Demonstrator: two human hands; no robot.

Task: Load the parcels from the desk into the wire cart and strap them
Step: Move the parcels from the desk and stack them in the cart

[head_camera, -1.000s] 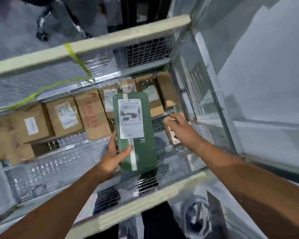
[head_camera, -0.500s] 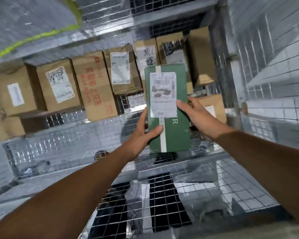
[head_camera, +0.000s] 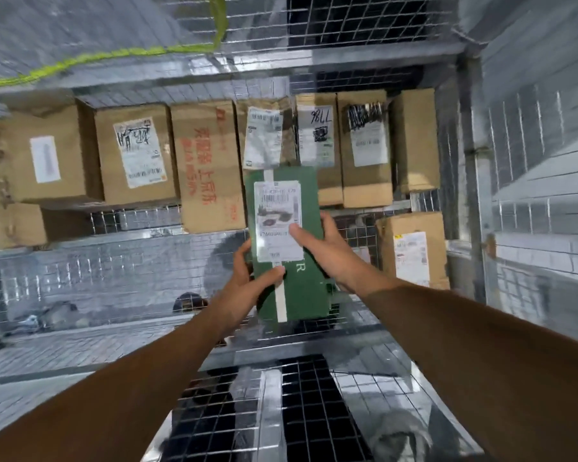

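1. Green parcel (head_camera: 309,295): a flat, dark green box with a pale tape stripe down its face and a white shipping label (head_camera: 277,221) on its upper half. It is held inside the wire cart (head_camera: 114,278), face towards the camera. Whether its underside touches the mesh cannot be told.
2. Left hand (head_camera: 251,281): grips the green parcel at its lower left edge. The thumb (head_camera: 271,275) lies across the front face just below the label, and the fingers curl behind the left edge.
3. Right hand (head_camera: 327,251): grips the green parcel at its right edge. The thumb (head_camera: 297,231) presses on the label's lower right part, and the fingers wrap round the side.
4. Cardboard boxes (head_camera: 364,155): a brown row set side by side beyond the far end of the green parcel, against the cart's back mesh. In this view the parcel's top edge overlaps the two labelled boxes in the middle of the row.
5. Box with red print (head_camera: 207,165): part of that row, just left of the green parcel's upper half.
6. Single box (head_camera: 411,248): brown, with a white label, near the green parcel on its right, past the right hand.
7. Yellow-green strap (head_camera: 97,58): well beyond the green parcel, above the row, lying along the cart's far wall
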